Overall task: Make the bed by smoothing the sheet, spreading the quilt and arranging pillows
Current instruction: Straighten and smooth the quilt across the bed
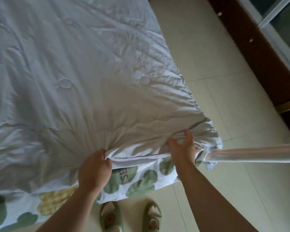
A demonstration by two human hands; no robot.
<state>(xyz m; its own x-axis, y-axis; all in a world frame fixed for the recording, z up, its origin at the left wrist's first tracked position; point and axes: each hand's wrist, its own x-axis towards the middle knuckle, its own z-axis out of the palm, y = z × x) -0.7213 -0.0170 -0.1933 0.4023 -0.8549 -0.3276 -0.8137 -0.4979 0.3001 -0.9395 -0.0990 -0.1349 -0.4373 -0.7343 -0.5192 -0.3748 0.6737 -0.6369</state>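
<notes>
A pale blue-white quilt (77, 67) lies spread over the bed, wrinkled, with stitched round marks. Under its near edge shows a white sheet (141, 178) printed with green leaves and a yellow patch, hanging over the bed's foot. My left hand (95, 169) is closed on the quilt's near edge, bunching the cloth. My right hand (182, 146) pinches the quilt near its right corner, fingers curled into the folds. No pillows are in sight.
A light tiled floor (208, 67) runs along the bed's right side. A dark wooden cabinet (261, 52) stands at the far right. A white pole (258, 153) crosses by the bed corner. My feet in green slippers (131, 216) stand at the bed's foot.
</notes>
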